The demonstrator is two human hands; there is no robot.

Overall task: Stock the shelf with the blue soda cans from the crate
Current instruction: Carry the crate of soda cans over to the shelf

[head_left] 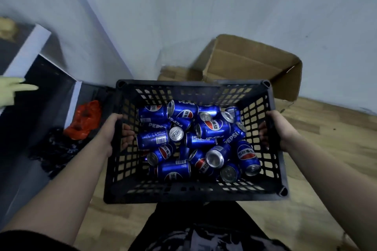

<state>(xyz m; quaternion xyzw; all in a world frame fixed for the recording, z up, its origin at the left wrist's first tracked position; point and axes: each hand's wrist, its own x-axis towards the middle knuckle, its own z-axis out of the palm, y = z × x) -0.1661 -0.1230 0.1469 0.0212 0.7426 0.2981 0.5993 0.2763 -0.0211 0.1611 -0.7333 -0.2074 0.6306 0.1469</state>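
Left grip point(115, 128) and right grip point(279, 126) clasp opposite walls of the crate point(193, 195). Cans point(212, 126) lie jumbled between them. The shelf point(51, 79) is at ten o'clock, left grip nearer.

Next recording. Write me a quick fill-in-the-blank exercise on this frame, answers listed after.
1. The Pepsi cans heaped in the black crate are ____ in colour.
2. The left hand and right hand both grip the ____, one on each side.
3. Behind it sits an open ____ box.
Answers: blue; crate; cardboard.
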